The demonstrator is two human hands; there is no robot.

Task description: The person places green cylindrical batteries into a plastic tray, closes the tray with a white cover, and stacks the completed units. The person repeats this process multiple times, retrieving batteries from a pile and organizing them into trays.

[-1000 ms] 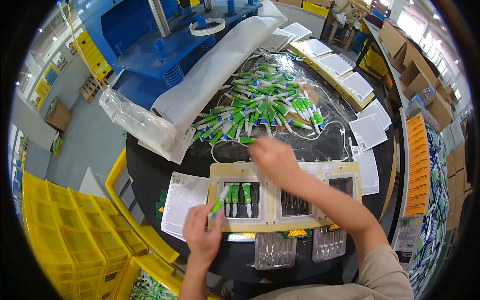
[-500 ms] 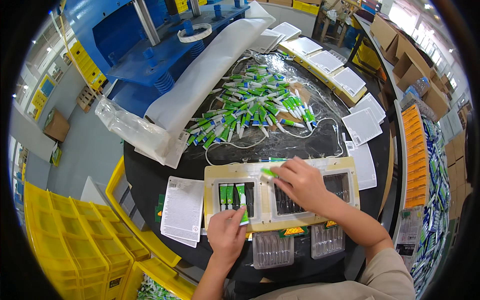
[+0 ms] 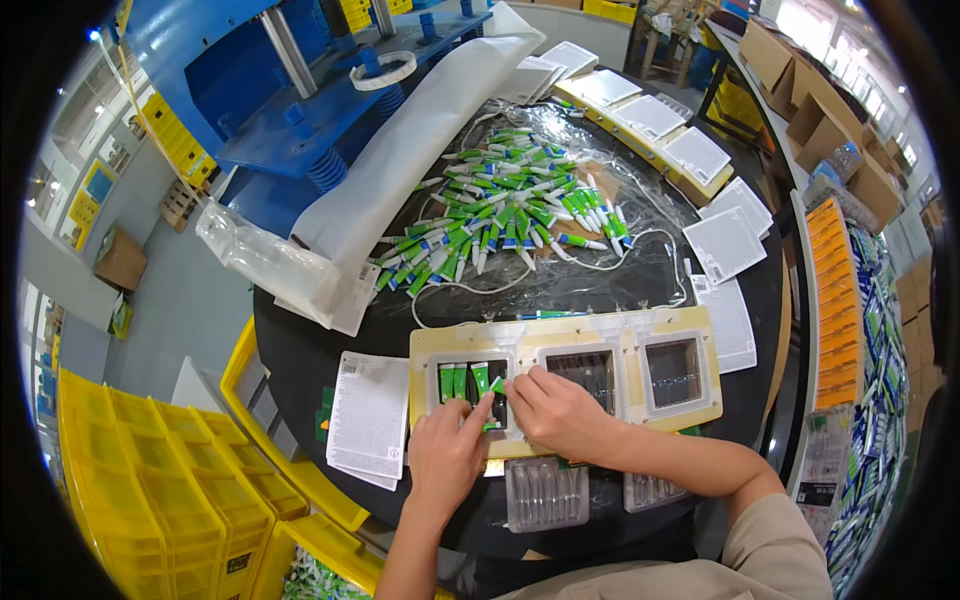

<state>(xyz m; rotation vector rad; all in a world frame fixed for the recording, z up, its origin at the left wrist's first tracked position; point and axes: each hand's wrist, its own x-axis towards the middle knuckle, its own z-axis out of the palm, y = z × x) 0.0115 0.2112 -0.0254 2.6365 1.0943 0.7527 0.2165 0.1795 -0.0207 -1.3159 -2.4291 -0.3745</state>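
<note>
A cream-yellow fixture frame [image 3: 640, 428] with three windows lies in front of me. Its left window holds several green-and-white tubes [image 3: 460, 380] side by side in a clear tray. My right hand [image 3: 565, 415] pinches another small green tube [image 3: 497, 384] at that window's right side. My left hand [image 3: 447, 452] rests over the window's lower edge, index finger stretched out onto the tubes; its thumb is hidden. The middle window [image 3: 583, 375] and right window [image 3: 672, 375] show clear trays without tubes.
A heap of green, white and blue tubes [image 3: 510, 205] lies beyond the frame. White printed cards [image 3: 367, 415] sit left, more cards [image 3: 725, 245] right. Clear blister trays [image 3: 547, 495] lie nearer me. A blue press [image 3: 270, 130] stands far left, yellow crates [image 3: 150, 480] near left.
My right hand has come left and down with its tube to the left window. My left hand has let go of a tube and stretched its index finger over the window.
</note>
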